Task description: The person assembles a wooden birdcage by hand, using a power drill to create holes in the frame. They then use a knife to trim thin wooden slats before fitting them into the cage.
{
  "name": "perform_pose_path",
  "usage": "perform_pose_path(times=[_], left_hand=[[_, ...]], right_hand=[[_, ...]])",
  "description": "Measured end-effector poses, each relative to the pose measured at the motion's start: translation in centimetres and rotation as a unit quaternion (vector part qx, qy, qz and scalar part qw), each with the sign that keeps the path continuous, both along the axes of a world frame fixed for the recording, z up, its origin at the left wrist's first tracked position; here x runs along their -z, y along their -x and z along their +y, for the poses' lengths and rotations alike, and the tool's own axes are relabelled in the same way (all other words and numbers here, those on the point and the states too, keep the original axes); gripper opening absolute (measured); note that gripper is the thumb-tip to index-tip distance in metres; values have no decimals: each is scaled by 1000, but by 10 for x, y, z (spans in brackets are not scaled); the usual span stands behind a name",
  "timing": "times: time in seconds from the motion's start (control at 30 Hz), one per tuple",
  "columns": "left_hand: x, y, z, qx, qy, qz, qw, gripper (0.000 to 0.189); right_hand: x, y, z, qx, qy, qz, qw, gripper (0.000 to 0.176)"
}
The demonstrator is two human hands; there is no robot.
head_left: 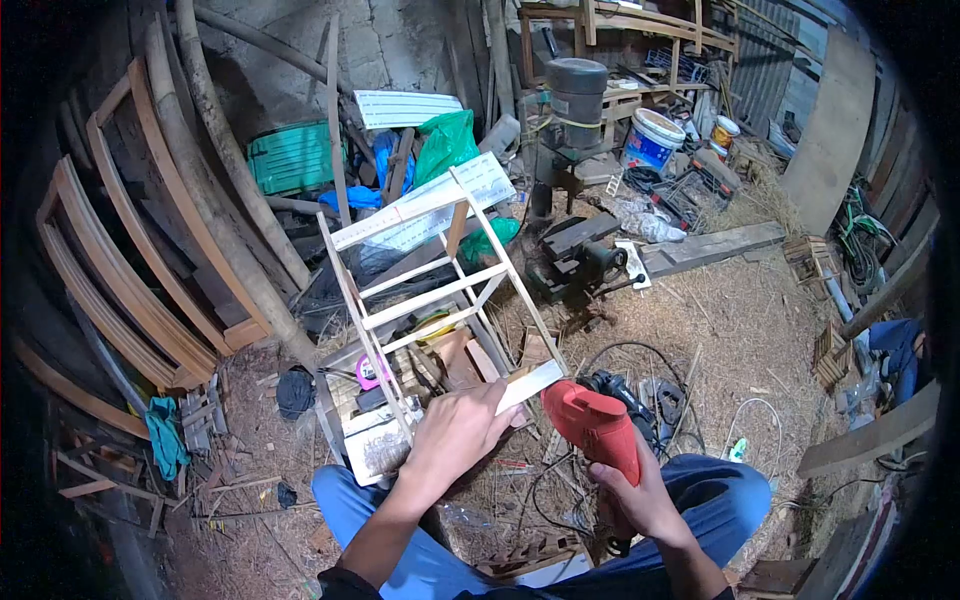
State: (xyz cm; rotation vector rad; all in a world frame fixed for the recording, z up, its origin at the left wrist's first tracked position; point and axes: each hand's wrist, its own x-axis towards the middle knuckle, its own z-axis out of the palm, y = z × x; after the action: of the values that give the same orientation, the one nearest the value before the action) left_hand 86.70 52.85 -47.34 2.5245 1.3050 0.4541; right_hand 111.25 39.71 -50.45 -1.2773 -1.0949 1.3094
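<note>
Left fingers (490, 400) pinch the wooden frame (436, 308); right fingers (612, 479) grip the red tool (600, 428) beside it. Off-centre pressure could twist the frame.

The drill (597, 418) is red, the jeans (400, 540) blue, the tape measure (368, 372) pink, the basket (292, 158) green.

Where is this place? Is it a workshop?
Probably a woodworking shop: wood shavings cover the floor, curved wooden frames lean on the left, and the right hand grips a red power tool.
</note>
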Motion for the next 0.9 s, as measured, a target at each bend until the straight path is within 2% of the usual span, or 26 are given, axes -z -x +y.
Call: perform_pose_path(times=[0.07, 0.2, 0.3, 0.53, 0.6, 0.7, 0.83, 0.9], left_hand=[[2, 0, -1, 1, 3, -5, 1000, 34], [5, 0, -3, -6, -4, -14, 1000, 30], [-1, -3, -6, -11, 5, -34, 999, 32], [2, -2, -5, -9, 25, -15, 1000, 34], [3, -1, -2, -8, 45, -11, 999, 34], [1, 1, -3, 7, 47, -30, 998, 32], [-2, 0, -5, -3, 44, -16, 999, 30], [-4, 0, -4, -11, 56, -7, 998, 30]], right_hand=[[-5, -2, -1, -5, -29, -39, 999, 76], [-5, -3, -6, -4, -31, -32, 999, 76], [-10, -8, -9, 14, 8, 21, 1000, 77], [-14, -11, -14, 18, -9, 11, 1000, 77], [-17, -11, -13, 20, 14, 50, 998, 78], [-3, -6, -12, 19, -11, 25, 999, 78], [-11, -3, -12, 6, -44, -23, 999, 77], [-21, -7, -13, 8, -10, 15, 1000, 76]])
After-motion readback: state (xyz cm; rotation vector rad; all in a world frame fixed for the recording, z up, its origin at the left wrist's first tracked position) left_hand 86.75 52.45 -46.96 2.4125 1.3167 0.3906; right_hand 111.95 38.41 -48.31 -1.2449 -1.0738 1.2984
